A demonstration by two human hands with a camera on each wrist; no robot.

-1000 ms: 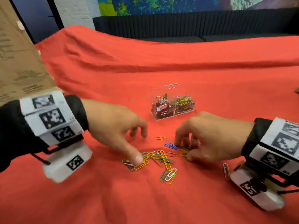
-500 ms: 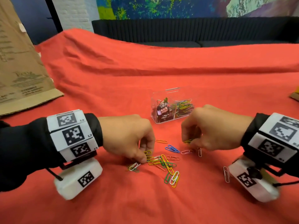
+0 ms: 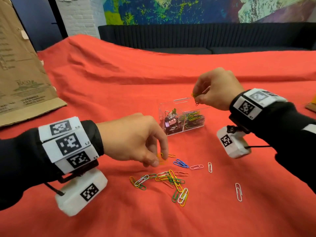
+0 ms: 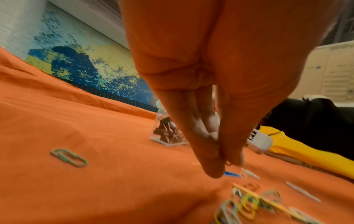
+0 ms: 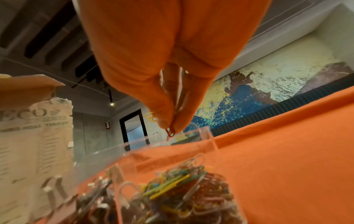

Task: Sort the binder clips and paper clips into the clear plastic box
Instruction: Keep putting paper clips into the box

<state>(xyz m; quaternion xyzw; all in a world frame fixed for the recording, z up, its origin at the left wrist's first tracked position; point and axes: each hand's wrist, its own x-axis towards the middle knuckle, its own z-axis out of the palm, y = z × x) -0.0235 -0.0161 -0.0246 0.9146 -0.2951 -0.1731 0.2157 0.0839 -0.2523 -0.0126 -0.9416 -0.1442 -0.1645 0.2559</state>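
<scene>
A clear plastic box stands on the red cloth, binder clips in its left compartment and coloured paper clips in its right. My right hand hovers just above the box and pinches a few paper clips over the paper clip side. My left hand is low over the cloth and pinches yellow and orange paper clips at its fingertips. A loose pile of coloured paper clips lies in front of it.
Single clips lie apart: blue, pink, white and another white. A cardboard box stands at the far left. A dark sofa runs behind the red cloth.
My right hand rose from the cloth with paper clips and moved up over the box. My left hand closed on clips at the pile's far edge and lifted slightly.
</scene>
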